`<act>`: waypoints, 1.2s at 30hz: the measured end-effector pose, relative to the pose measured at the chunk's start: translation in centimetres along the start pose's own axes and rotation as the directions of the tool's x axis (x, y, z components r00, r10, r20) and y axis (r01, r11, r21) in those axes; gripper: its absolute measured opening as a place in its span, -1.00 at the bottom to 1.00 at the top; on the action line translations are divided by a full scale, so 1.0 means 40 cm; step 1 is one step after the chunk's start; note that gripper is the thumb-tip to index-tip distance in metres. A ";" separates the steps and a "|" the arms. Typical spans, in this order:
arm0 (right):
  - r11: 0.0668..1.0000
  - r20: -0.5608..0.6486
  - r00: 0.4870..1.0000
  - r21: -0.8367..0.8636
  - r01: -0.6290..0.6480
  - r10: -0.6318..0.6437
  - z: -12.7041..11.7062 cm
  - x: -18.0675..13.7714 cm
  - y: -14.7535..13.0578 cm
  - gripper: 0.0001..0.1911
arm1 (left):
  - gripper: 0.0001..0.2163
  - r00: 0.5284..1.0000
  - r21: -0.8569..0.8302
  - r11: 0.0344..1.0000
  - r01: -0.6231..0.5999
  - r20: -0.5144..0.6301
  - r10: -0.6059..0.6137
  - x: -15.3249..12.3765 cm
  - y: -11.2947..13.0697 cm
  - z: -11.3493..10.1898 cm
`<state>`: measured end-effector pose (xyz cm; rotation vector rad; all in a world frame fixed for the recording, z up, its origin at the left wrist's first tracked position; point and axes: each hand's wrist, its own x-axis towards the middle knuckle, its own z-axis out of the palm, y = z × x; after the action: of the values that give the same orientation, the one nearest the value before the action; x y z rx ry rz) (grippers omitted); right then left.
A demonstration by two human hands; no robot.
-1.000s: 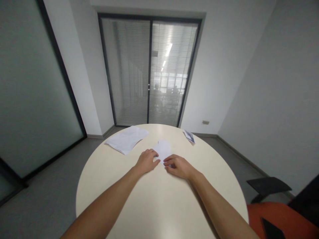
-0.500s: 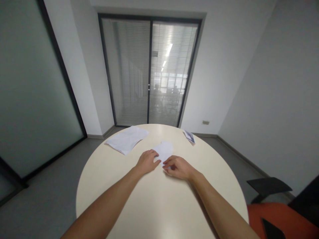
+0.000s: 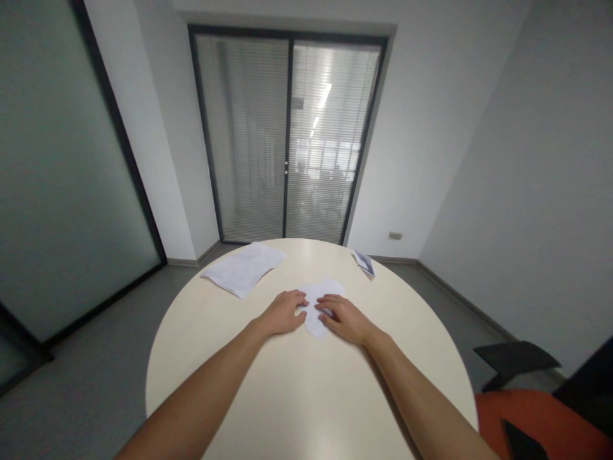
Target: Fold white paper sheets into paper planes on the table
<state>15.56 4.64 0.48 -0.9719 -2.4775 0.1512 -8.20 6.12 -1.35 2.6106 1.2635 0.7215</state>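
Observation:
A small white piece of paper (image 3: 315,328) with rounded edges lies in the middle of the table, between and partly under both hands. My left hand (image 3: 286,312) rests on its left side, fingers stretched toward the right and thumb apart. From the other side my right hand (image 3: 345,319) lies over the paper's right part, its fingers and thumb spaced apart and pointing left. The two sets of fingertips nearly meet over the sheet. Parts of the paper's left and right edges are hidden beneath the hands.
The round cream table (image 3: 292,396) carries a larger white sheet (image 3: 246,267) at the far left and a folded, printed paper (image 3: 364,263) at the far right. An orange chair (image 3: 536,421) with black armrests stands at the right. Behind is a glass partition with blinds (image 3: 287,140).
The small paper has come nearer and turned, showing more at its right and below. My right hand has shifted slightly forward onto it, and its fingers have spread.

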 end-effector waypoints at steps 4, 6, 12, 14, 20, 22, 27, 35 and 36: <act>0.999 -0.023 0.999 -0.010 -0.039 0.039 -0.001 -0.004 0.007 -0.66 | -0.71 1.000 0.014 1.000 0.003 0.001 -0.003 -0.003 0.000 0.000; 0.998 -0.019 0.998 0.001 -0.059 0.059 -0.005 -0.007 0.007 -0.66 | -0.71 1.000 0.042 0.999 0.024 -0.019 -0.023 -0.003 -0.002 0.001; 0.994 0.050 0.996 0.068 -0.081 0.078 -0.021 -0.015 0.004 -0.68 | -0.82 0.991 0.111 0.988 0.111 -0.092 -0.101 0.005 0.008 -0.014; 0.993 0.077 0.993 0.077 -0.092 0.086 -0.022 -0.017 0.007 -0.65 | -0.86 0.992 0.142 0.984 0.107 -0.074 -0.098 0.007 0.017 -0.020; 0.984 0.090 0.981 0.044 -0.175 0.171 -0.009 -0.024 0.023 -0.51 | -0.84 0.999 0.127 0.991 0.040 -0.036 -0.035 0.001 0.032 -0.026; 0.982 0.083 0.979 0.010 -0.189 0.188 -0.007 -0.027 0.029 -0.43 | -0.81 0.999 0.116 0.993 0.024 -0.037 -0.020 -0.003 0.030 -0.026; 0.985 0.069 0.983 -0.050 -0.166 0.169 -0.008 -0.032 0.032 -0.38 | -0.81 0.998 0.135 0.990 0.033 -0.063 -0.025 0.000 0.019 -0.024; 0.975 0.028 0.975 -0.015 -0.221 0.221 -0.011 -0.024 0.035 -0.58 | -0.74 1.000 0.099 0.995 0.016 -0.015 -0.015 0.009 0.004 -0.020; 0.966 0.014 0.966 -0.034 -0.256 0.257 -0.012 -0.024 0.040 -0.60 | -0.73 1.000 0.095 0.995 0.013 -0.013 -0.012 0.009 0.005 -0.020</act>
<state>17.37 5.17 0.10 -1.3091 -2.3678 0.2055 -8.26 6.23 -0.48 2.6737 1.3484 0.6935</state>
